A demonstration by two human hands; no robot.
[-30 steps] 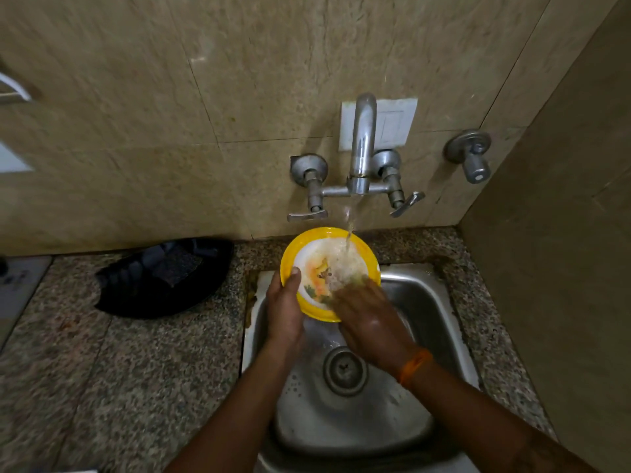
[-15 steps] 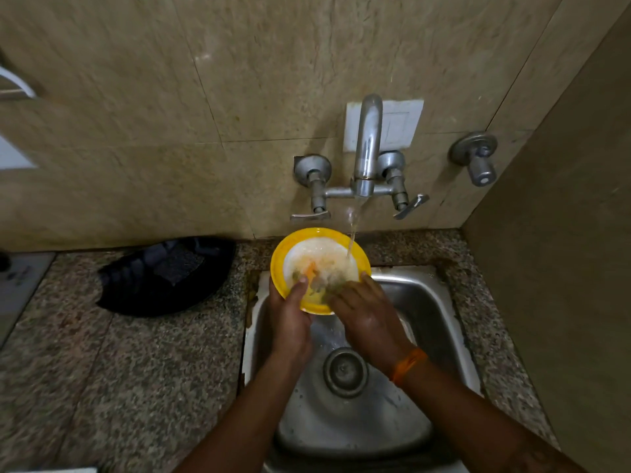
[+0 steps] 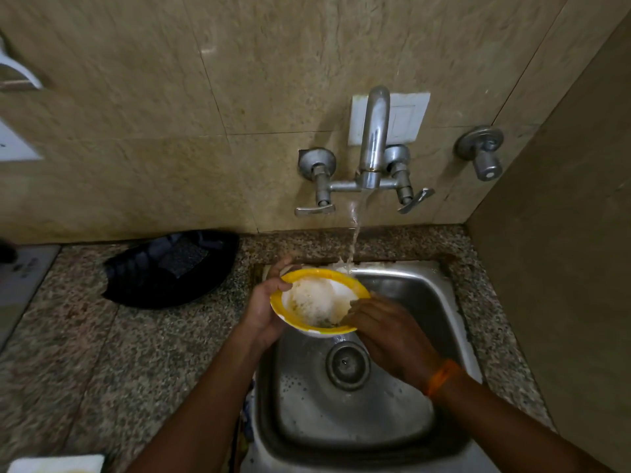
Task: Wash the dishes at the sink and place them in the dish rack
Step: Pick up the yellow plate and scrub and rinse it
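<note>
You are in the washing step. The yellow-rimmed bowl [image 3: 319, 302] is held over the back left part of the sink [image 3: 403, 278], tilted, with its far rim just under the stream from the tap [image 3: 374, 138]. Your left hand [image 3: 264, 307] has a firm grip on the bowl's left rim, thumb over the edge and fingers curled behind it. Your right hand [image 3: 389, 331] reaches into the bowl from the side nearer the sink's right wall, fingers bent against the inner surface; whether they hold a scrubber cannot be told. Foam and dark residue show inside the bowl, so judge the wash as unfinished.

Next move: rub the remaining residue loose, then turn the bowl so the water sweeps the whole interior and drains toward the sink strainer [image 3: 347, 365]. Keep the left grip tight; a wet, soapy rim is likely to slip.

No dish rack is identifiable. A dark object [image 3: 170, 268] lies on the worktop [image 3: 102, 353] left of the sink.
</note>
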